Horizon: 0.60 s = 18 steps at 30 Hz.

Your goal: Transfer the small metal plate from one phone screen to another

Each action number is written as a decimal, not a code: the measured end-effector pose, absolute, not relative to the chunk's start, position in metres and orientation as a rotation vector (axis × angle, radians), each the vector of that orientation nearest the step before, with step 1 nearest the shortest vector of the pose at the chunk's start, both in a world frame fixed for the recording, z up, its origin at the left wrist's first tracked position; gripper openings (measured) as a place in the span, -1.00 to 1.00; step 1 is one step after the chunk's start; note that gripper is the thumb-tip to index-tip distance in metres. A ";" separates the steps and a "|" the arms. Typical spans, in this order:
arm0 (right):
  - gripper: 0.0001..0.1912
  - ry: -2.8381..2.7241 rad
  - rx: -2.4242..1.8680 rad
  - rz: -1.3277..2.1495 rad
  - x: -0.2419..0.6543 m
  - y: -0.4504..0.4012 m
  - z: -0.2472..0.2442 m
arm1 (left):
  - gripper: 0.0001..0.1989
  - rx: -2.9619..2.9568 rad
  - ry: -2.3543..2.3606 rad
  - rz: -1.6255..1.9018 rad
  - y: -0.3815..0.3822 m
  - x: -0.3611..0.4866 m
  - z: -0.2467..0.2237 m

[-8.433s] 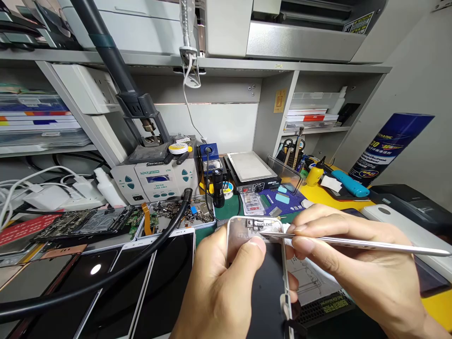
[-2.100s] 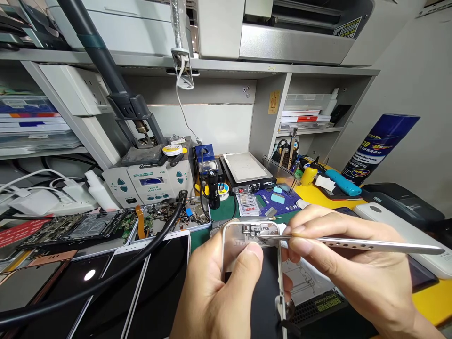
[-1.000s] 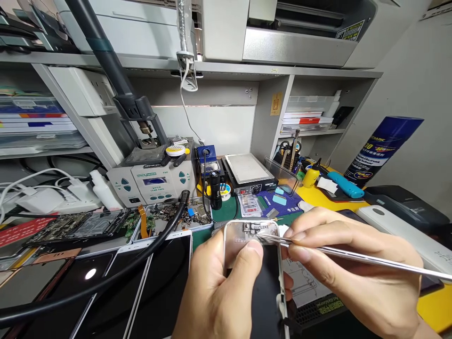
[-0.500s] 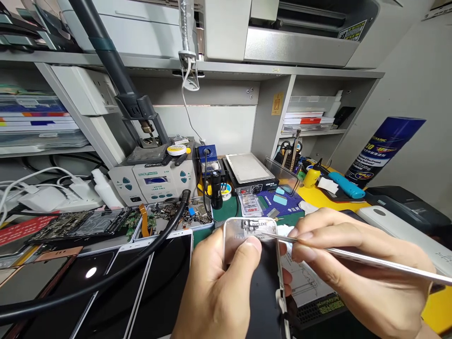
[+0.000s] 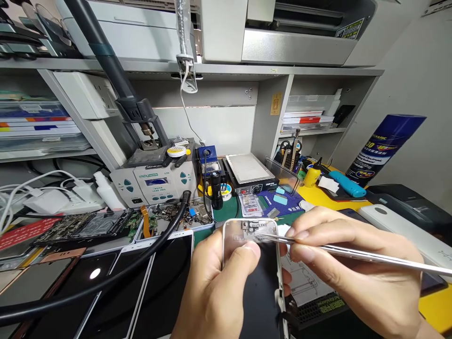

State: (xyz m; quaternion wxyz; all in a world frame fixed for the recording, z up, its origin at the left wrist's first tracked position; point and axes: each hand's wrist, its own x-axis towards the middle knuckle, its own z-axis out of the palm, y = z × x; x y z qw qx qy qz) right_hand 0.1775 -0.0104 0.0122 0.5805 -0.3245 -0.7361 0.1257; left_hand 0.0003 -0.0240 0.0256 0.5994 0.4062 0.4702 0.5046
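Left hand (image 5: 219, 289) grips the phone (image 5: 263, 289) over the surface (image 5: 229, 214); right hand (image 5: 367, 282) pinches the tweezers (image 5: 367, 255), tips at the phone's upper end. I'd brace your right hand, keep tip pressure light.

Phone panel, flat and rectangular, white rim, black body, see-through greyish top end (image 5: 261, 292): gripped along its side in left hand (image 5: 221, 289), top end pointing away, lower end cut off by view. Small black part (image 5: 249, 225) at top edge, "DUOLEKE" lettering beside it. Slim silver metal tweezers (image 5: 374, 256): pinched in right hand (image 5: 367, 282), near level, tips leftward at greyish end; contact unclear.
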 end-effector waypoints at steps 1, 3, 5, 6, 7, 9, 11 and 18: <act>-0.74 -1.735 -0.762 0.276 0.177 -0.011 0.013 | -0.73 0.942 1.088 1.169 -0.024 0.000 0.025; -0.74 -1.765 -0.761 0.245 0.176 -0.011 0.014 | -0.74 0.932 1.086 1.165 -0.024 0.000 0.023; -0.74 -1.788 -0.756 0.223 0.175 -0.011 0.016 | -0.75 0.906 1.075 1.162 -0.024 0.000 0.021; -0.75 -1.799 -0.751 0.214 0.175 -0.011 0.017 | -0.75 0.892 1.065 1.163 -0.024 0.000 0.021; -0.75 -1.810 -0.745 0.206 0.175 -0.010 0.018 | -0.75 0.878 1.054 1.163 -0.024 -0.001 0.020; -0.76 -1.828 -0.741 0.192 0.175 -0.010 0.019 | -0.75 0.858 1.034 1.161 -0.024 -0.001 0.020; -0.76 -1.840 -0.728 0.182 0.176 -0.011 0.019 | -0.75 0.846 1.036 1.163 -0.025 -0.002 0.019; -0.73 -1.830 -0.709 0.197 0.176 -0.011 0.018 | -0.78 0.807 1.057 1.180 -0.027 0.002 0.027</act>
